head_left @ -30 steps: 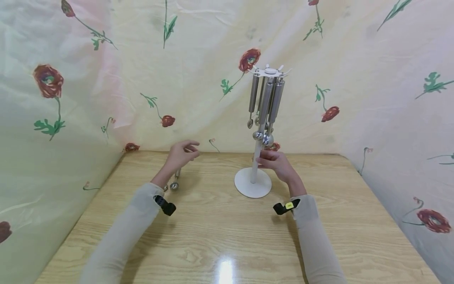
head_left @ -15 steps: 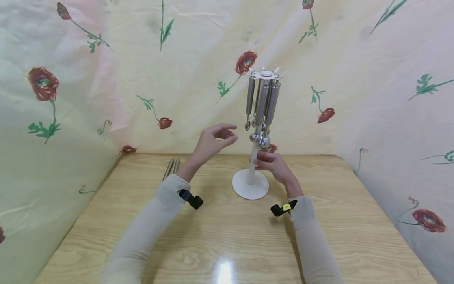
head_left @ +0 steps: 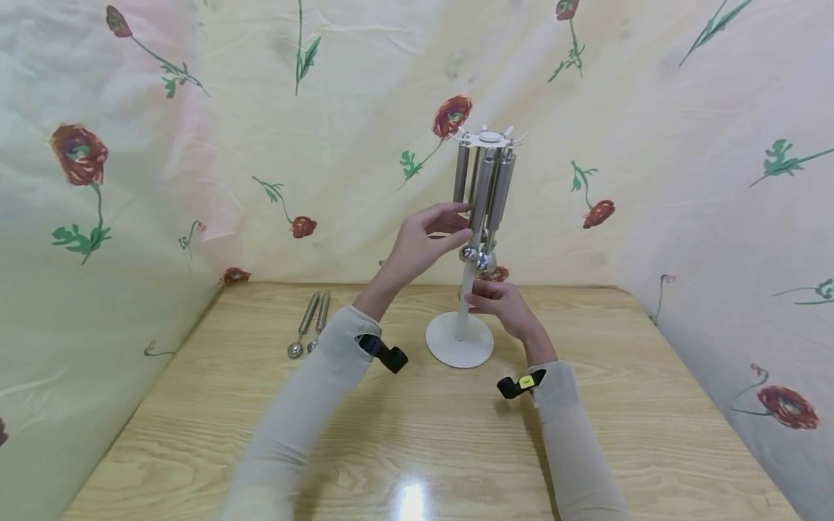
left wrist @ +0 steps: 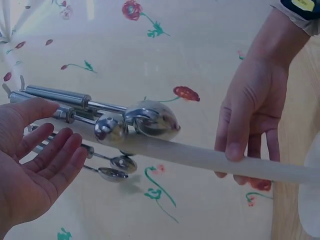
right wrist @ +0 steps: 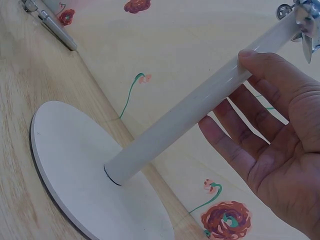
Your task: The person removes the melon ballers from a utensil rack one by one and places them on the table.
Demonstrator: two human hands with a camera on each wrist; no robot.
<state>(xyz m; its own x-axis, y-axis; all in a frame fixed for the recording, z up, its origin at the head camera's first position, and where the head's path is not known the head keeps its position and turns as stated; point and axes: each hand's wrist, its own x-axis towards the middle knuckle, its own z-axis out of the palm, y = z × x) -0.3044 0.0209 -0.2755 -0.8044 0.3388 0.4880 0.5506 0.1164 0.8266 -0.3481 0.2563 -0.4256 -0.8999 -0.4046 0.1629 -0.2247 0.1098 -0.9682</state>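
Note:
A white stand (head_left: 466, 318) with a round base (right wrist: 85, 165) stands upright on the table, a ring of hooks (head_left: 490, 137) at its top. From the hooks hang several metal scoops (head_left: 498, 192) with thick cylindrical handles and rounded shiny bowls (left wrist: 150, 119). My right hand (head_left: 498, 300) grips the pole below the bowls, thumb on one side and fingers on the other. My left hand (head_left: 426, 242) is at the hanging scoops, fingers loosely bent and spread. In the left wrist view its thumb overlaps a handle (left wrist: 57, 94), while the other fingers lie below the handles, not closed round them.
Two more metal scoops (head_left: 306, 318) lie side by side on the wooden table (head_left: 365, 434), left of the stand. Behind and at both sides hangs a pale cloth (head_left: 365, 159) with red flowers.
My left hand has moved right and up from above the loose scoops to the hanging ones, uncovering the two on the table. My right hand keeps its grip on the pole.

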